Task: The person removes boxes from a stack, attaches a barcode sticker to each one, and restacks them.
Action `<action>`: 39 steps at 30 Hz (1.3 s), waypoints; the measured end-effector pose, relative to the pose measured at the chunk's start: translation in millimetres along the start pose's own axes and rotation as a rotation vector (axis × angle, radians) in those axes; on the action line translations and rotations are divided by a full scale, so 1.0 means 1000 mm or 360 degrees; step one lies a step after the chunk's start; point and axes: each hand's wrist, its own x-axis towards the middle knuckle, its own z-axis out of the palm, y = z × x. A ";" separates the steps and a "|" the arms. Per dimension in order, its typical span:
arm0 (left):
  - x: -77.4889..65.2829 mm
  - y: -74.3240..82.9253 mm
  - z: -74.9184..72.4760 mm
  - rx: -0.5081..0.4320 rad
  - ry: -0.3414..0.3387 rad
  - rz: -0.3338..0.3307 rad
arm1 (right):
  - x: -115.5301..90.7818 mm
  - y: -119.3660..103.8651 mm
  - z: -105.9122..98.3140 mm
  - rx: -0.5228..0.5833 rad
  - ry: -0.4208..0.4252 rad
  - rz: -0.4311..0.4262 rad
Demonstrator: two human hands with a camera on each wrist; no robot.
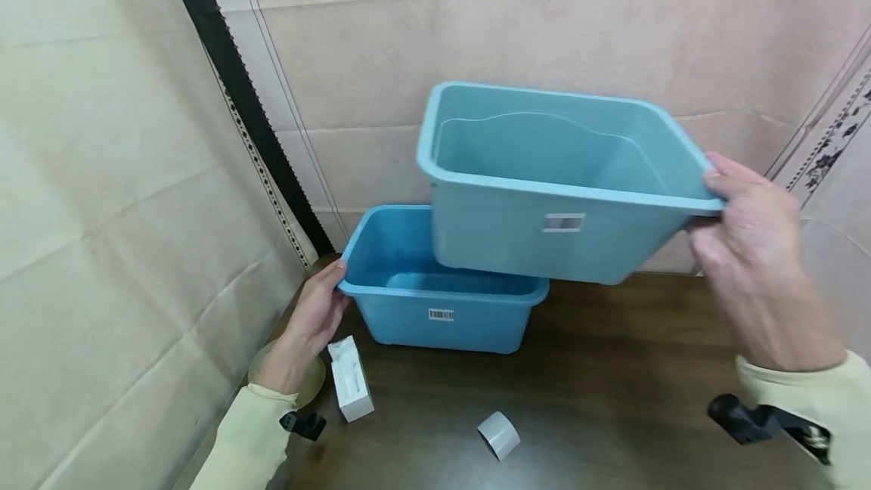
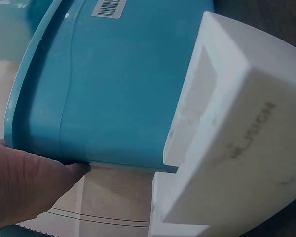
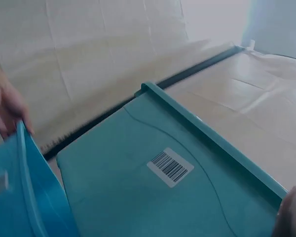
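My right hand (image 1: pixel 755 255) grips the right rim of a light teal plastic bin (image 1: pixel 517 225), which hangs tilted above the table. A darker blue bin (image 1: pixel 435 320) stands below it on the wood, and the teal bin hides part of its opening. With my left hand (image 1: pixel 309 327) I pinch the blue bin's left rim; in the left wrist view the thumb (image 2: pixel 29 182) lies along that rim. Both bins carry barcode labels, and the teal one's label (image 3: pixel 170 167) shows large in the right wrist view. The insides that I can see hold nothing.
A white box (image 1: pixel 351 380) lies by my left wrist, beside a pale round object (image 1: pixel 313 383) partly under the forearm. Nearer the front, a small white cylinder (image 1: pixel 500 435) lies on the dark wooden table (image 1: pixel 599 384). Cloth walls (image 1: pixel 340 59) enclose the back and sides.
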 end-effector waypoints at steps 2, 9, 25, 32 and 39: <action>-0.001 -0.002 0.000 -0.0013 0.0000 -0.0001 | -0.002 0.020 0.015 -0.0115 0.0050 -0.0018; -0.001 -0.004 0.003 -0.0042 -0.0015 0.0007 | -0.016 0.080 0.051 -0.0456 0.0103 -0.0097; 0.000 -0.008 0.003 -0.0067 -0.0043 0.0092 | -0.028 0.139 0.073 -0.0713 0.0080 -0.0221; 0.004 -0.010 0.005 -0.0082 0.0000 0.0096 | -0.023 0.164 0.052 -0.0868 0.0111 -0.0183; 0.004 -0.017 0.005 -0.0081 0.0028 0.0138 | -0.019 0.182 0.017 -0.1212 0.0032 -0.0070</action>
